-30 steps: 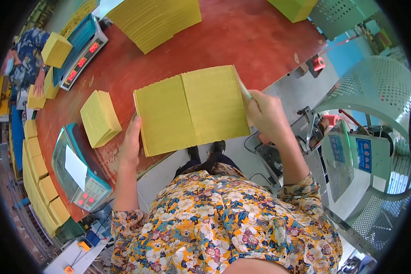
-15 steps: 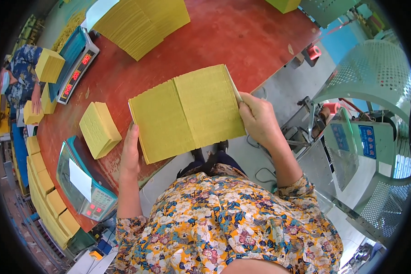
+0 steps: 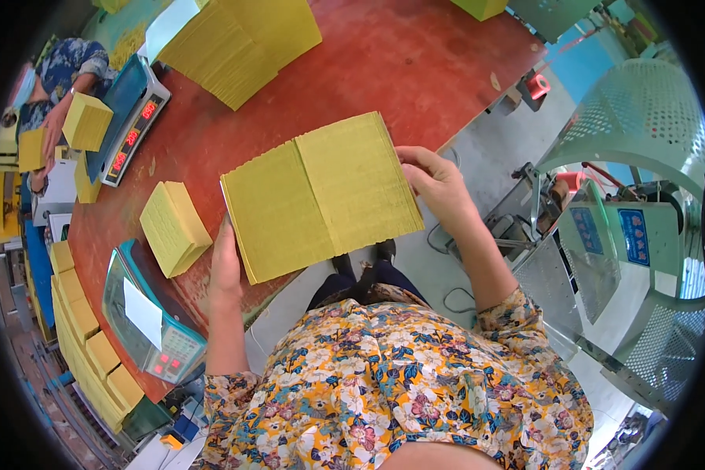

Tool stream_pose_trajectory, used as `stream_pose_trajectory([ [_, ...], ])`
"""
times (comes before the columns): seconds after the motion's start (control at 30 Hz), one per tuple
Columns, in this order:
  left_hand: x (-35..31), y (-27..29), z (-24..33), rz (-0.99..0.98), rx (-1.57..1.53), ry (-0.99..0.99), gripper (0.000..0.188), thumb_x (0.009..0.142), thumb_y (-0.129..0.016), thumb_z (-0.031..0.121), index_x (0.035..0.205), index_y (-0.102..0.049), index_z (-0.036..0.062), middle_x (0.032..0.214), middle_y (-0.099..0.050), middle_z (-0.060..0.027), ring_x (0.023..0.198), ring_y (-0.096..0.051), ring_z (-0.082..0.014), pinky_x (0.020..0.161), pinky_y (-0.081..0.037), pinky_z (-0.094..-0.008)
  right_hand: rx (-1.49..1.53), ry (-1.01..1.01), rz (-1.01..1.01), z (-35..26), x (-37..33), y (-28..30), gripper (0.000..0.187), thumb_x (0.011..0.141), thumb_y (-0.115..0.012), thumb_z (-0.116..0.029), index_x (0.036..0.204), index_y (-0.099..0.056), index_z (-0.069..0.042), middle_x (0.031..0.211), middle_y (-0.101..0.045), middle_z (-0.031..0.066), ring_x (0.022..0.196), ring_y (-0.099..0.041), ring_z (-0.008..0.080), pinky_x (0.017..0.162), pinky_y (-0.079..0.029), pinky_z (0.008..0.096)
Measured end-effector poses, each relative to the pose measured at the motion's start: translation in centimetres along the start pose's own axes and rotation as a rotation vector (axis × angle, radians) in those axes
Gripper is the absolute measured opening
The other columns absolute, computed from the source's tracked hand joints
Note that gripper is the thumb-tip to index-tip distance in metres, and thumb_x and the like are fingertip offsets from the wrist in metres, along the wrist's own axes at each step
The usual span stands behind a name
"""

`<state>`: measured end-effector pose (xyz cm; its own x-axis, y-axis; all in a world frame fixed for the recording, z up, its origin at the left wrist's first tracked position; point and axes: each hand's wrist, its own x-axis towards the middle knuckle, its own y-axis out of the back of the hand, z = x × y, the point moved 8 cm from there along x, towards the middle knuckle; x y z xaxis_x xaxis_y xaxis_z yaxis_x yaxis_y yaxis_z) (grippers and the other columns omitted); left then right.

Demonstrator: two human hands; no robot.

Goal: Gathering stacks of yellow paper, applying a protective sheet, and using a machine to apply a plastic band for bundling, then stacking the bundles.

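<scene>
Over the near edge of the red table I hold a thick stack of yellow paper (image 3: pixel 321 200), with a fold or seam running down its middle. My left hand (image 3: pixel 225 262) grips its left edge, thumb in front and the other fingers hidden behind. At the right edge, my right hand (image 3: pixel 437 186) has its thumb and bent forefinger on the stack's side. To the left of the stack, a smaller yellow paper block (image 3: pixel 174 227) lies on the table.
A large yellow paper pile (image 3: pixel 239 47) stands on the red table (image 3: pixel 384 63). Two teal scales, one with a red display (image 3: pixel 133 141) and one with a keypad (image 3: pixel 168 356), sit at the left. A co-worker's hand (image 3: pixel 53 129) is beside yellow blocks. Green perforated machinery (image 3: pixel 627 117) stands right.
My right thumb has drawn back from the stack's face to its edge, and the white strip there no longer shows. At the far left, the co-worker's arm and a small yellow block have moved.
</scene>
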<state>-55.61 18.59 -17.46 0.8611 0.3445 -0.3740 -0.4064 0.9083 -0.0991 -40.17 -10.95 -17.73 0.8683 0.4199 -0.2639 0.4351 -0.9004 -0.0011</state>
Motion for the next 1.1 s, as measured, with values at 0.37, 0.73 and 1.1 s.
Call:
stream_pose_trajectory([
  [0.37, 3.3, -0.3, -1.2, -0.079, -0.343, -0.211, 0.045, 0.102, -0.039, 0.039, 0.133, -0.048, 0.0080, 0.125, -0.055, -0.0068, 0.114, -0.055, -0.0192, 0.095, -0.047, -0.0349, 0.244, 0.303, 0.135, 2.9, 0.9, -2.8, 0.043, 0.096, -0.052, -0.027, 0.130, -0.052, 0.001, 0.131, -0.055, 0.0096, 0.123, -0.049, 0.0197, 0.104, -0.038, 0.0314],
  [0.73, -4.6, -7.2, -5.6, -0.395, -0.352, 0.024, 0.042, 0.103, -0.033, 0.039, 0.128, -0.048, 0.0093, 0.119, -0.057, -0.0064, 0.107, -0.058, -0.0191, 0.090, -0.049, -0.0354, 0.711, 0.169, 0.459, 6.4, -17.6, -2.0, 0.038, 0.099, -0.048, -0.017, 0.134, -0.051, -0.001, 0.120, -0.061, 0.0050, 0.106, -0.058, 0.0123, 0.090, -0.046, 0.0263],
  [1.1, -22.0, -32.0, -15.5, -0.780, -0.159, 0.380, 0.050, 0.101, -0.038, 0.047, 0.134, -0.046, 0.0107, 0.124, -0.056, -0.0044, 0.114, -0.055, -0.0210, 0.097, -0.046, -0.0373, 0.800, 0.200, 0.975, 16.6, -45.2, 13.9, 0.040, 0.097, -0.054, -0.027, 0.131, -0.054, -0.006, 0.120, -0.060, 0.0040, 0.110, -0.054, 0.0123, 0.093, -0.043, 0.0278],
])
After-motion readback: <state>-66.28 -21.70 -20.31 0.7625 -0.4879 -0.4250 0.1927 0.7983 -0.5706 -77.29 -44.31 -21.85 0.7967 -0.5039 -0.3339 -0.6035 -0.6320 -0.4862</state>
